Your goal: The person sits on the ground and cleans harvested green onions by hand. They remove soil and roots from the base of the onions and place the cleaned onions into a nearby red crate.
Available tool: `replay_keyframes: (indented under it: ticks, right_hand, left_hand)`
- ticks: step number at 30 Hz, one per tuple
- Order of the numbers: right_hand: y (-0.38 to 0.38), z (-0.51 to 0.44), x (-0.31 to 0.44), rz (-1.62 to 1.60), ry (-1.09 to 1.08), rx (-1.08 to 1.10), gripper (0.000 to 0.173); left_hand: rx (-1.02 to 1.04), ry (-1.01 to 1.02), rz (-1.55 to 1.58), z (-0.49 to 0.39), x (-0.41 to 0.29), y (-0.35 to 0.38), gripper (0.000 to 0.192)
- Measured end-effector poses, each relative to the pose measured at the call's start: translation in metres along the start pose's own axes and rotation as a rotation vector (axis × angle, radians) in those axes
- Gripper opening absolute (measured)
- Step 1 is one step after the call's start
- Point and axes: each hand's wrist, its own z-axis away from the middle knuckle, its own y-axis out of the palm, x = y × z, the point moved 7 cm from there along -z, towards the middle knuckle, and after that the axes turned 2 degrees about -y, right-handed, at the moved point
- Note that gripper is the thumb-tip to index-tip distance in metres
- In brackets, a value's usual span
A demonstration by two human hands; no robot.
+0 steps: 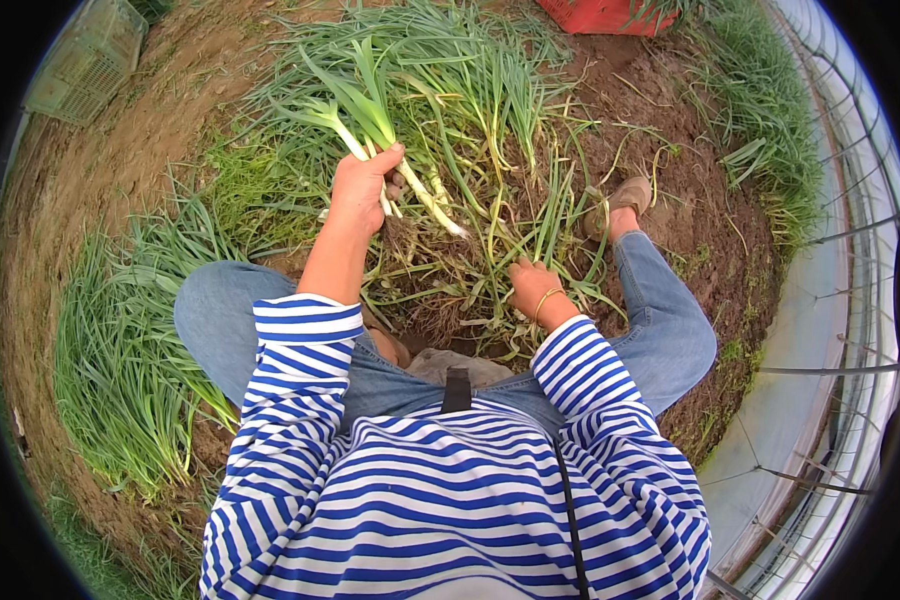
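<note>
My left hand (360, 187) is closed around a few leek-like stalks (431, 199). Their white root ends point down and to the right, and their green tops fan out above the fist. Lower and to the right, my right hand (536, 289) is down among loose leaves and trimmings (457, 285), fingers curled. Whether those fingers grip a leaf is hidden. Green leaves (551, 217) rise just beyond its fingertips. Past both hands lies a large heap of long green leek-like plants (450, 67), with pale stems toward me.
Another pile of the plants (135, 352) lies left of my bent knee. A green plastic crate (86, 64) stands far left, a red crate (607, 16) at the top. Grass (765, 112) and plastic sheeting (772, 360) with metal bars run along the right. A stone (457, 367) sits between my legs.
</note>
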Motion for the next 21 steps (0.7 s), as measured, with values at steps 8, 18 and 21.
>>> replay_keyframes:
  ticks: [8,18,21]
  right_hand:
    - [-0.138,0.006,0.068,-0.604,-0.263,-0.868,0.035]
    - [-0.122,0.004,0.052,-1.135,-0.250,-0.933,0.014]
    - [-0.096,0.000,0.043,-1.789,-0.291,-0.874,0.012]
  left_hand:
    - [0.073,-0.077,0.005,0.005,0.016,0.023,0.018]
    - [-0.003,-0.049,0.084,0.005,0.016,0.023,0.017]
    - [-0.026,-0.039,0.122,0.000,0.012,0.019,0.017]
